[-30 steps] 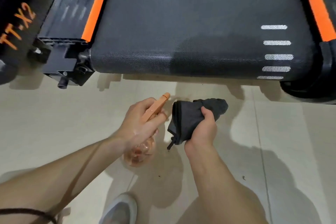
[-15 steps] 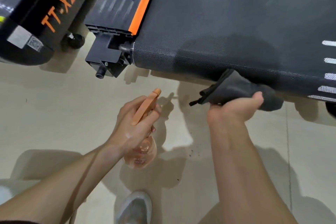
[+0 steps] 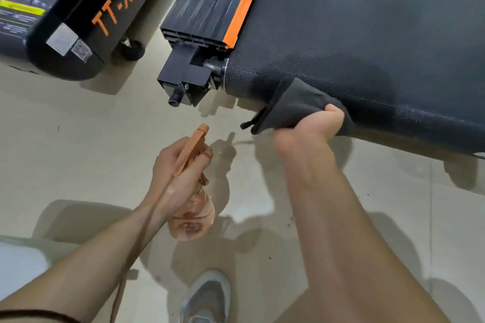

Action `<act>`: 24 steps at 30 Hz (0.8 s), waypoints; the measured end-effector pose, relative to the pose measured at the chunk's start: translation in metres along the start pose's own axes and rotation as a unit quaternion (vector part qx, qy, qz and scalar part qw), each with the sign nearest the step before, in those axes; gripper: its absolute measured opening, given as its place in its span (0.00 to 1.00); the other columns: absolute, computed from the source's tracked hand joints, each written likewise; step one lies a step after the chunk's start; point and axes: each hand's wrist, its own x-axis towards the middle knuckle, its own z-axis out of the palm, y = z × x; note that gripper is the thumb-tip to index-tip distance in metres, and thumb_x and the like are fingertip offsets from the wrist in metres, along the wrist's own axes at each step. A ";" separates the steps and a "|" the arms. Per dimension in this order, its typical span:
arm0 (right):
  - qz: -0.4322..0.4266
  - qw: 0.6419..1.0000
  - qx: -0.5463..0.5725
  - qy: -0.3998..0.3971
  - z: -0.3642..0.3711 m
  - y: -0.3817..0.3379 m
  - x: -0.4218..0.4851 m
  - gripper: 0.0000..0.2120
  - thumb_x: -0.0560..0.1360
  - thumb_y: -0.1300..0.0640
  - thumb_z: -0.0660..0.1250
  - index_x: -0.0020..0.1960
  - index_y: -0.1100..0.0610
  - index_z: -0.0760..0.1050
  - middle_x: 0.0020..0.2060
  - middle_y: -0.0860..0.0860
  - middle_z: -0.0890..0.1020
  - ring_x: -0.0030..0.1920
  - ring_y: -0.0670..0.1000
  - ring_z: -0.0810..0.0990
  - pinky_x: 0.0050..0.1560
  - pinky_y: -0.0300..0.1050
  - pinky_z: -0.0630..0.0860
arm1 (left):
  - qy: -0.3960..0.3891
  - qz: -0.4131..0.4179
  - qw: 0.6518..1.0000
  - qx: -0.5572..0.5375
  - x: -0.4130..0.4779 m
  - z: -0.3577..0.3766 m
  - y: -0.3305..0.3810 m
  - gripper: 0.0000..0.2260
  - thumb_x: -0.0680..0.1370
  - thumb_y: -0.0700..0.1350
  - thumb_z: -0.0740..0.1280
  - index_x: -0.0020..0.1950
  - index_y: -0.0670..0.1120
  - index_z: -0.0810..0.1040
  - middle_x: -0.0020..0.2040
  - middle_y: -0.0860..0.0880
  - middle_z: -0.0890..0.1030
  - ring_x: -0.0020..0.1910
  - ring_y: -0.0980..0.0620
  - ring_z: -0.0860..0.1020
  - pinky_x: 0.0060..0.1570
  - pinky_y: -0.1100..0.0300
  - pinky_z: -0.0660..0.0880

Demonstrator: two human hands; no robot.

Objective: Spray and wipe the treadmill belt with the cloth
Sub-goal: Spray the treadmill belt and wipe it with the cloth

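Head view: the right hand [image 3: 312, 127] clamps a dark cloth [image 3: 294, 105] against the rear edge of the belt [image 3: 367, 34], near its left corner. The left hand [image 3: 178, 178] is closed around an orange spray bottle [image 3: 193, 220], held over the floor [image 3: 65, 152], apart from the belt. An orange strip [image 3: 246, 2] borders the belt. The adjacent black unit [image 3: 52, 42] reads "TT-X2" in orange; its sticker text is illegible.
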 end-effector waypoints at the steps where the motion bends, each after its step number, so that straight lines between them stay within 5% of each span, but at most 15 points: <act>1: -0.030 0.999 0.001 0.018 -0.002 -0.018 -0.007 0.11 0.82 0.49 0.57 0.50 0.54 0.73 0.47 0.54 0.82 0.48 0.54 0.80 0.62 0.51 0.76 | 0.005 0.004 1.000 -0.014 0.002 -0.001 -0.002 0.03 0.73 0.48 0.70 0.44 0.54 0.83 0.43 0.44 0.84 0.27 0.48 0.81 0.40 0.50 0.80; 5: -0.216 0.961 -0.170 0.045 -0.038 -0.030 -0.014 0.09 0.81 0.52 0.59 0.58 0.51 0.75 0.56 0.49 0.82 0.57 0.51 0.81 0.67 0.53 0.75 | 0.007 -0.014 0.999 -0.038 0.008 0.004 0.005 0.11 0.73 0.51 0.70 0.39 0.70 0.82 0.45 0.43 0.84 0.26 0.49 0.79 0.42 0.49 0.80; 8: -0.445 0.824 -0.344 -0.066 -0.056 0.006 -0.037 0.23 0.79 0.55 0.59 0.73 0.55 0.65 0.69 0.44 0.73 0.70 0.47 0.71 0.73 0.37 0.63 | 0.011 -0.010 0.998 -0.061 0.011 0.008 0.016 0.10 0.75 0.50 0.71 0.40 0.68 0.82 0.46 0.40 0.83 0.26 0.49 0.78 0.42 0.51 0.80; 10: -0.549 0.657 -0.491 -0.163 -0.050 0.023 -0.019 0.31 0.78 0.60 0.59 0.79 0.61 0.55 0.79 0.55 0.62 0.79 0.55 0.60 0.80 0.47 0.55 | 0.012 -0.003 0.998 -0.062 0.015 0.009 0.019 0.11 0.78 0.47 0.71 0.41 0.64 0.82 0.45 0.42 0.84 0.26 0.49 0.78 0.42 0.50 0.80; 14: -0.665 0.202 -0.693 -0.195 -0.004 0.036 0.045 0.33 0.78 0.52 0.62 0.81 0.57 0.57 0.79 0.62 0.60 0.79 0.62 0.59 0.77 0.64 0.54 | 0.005 -0.005 0.997 -0.080 0.022 0.008 0.022 0.26 0.81 0.39 0.69 0.35 0.70 0.83 0.38 0.56 0.84 0.27 0.50 0.77 0.36 0.55 0.79; 16: -0.682 0.065 -0.701 -0.198 0.009 0.036 0.065 0.32 0.79 0.50 0.64 0.80 0.57 0.59 0.78 0.62 0.64 0.77 0.64 0.63 0.74 0.68 0.58 | 0.002 -0.002 0.996 -0.095 0.021 0.009 0.022 0.23 0.82 0.37 0.68 0.36 0.64 0.85 0.40 0.55 0.83 0.30 0.48 0.76 0.32 0.59 0.78; 20: -0.715 -0.019 -0.670 -0.199 0.002 0.017 0.076 0.30 0.80 0.52 0.62 0.80 0.56 0.59 0.77 0.62 0.65 0.75 0.65 0.66 0.71 0.67 0.64 | -0.020 0.010 0.995 -0.102 0.021 0.025 0.020 0.19 0.83 0.37 0.68 0.54 0.64 0.80 0.48 0.46 0.82 0.34 0.48 0.77 0.31 0.61 0.76; 24: -0.731 -0.080 -0.651 -0.187 -0.034 -0.047 0.088 0.24 0.84 0.59 0.55 0.79 0.52 0.63 0.76 0.60 0.68 0.74 0.64 0.69 0.70 0.65 0.68 | -0.072 0.021 0.994 -0.077 0.023 0.055 0.026 0.13 0.82 0.38 0.68 0.59 0.56 0.83 0.52 0.39 0.82 0.29 0.49 0.76 0.34 0.59 0.78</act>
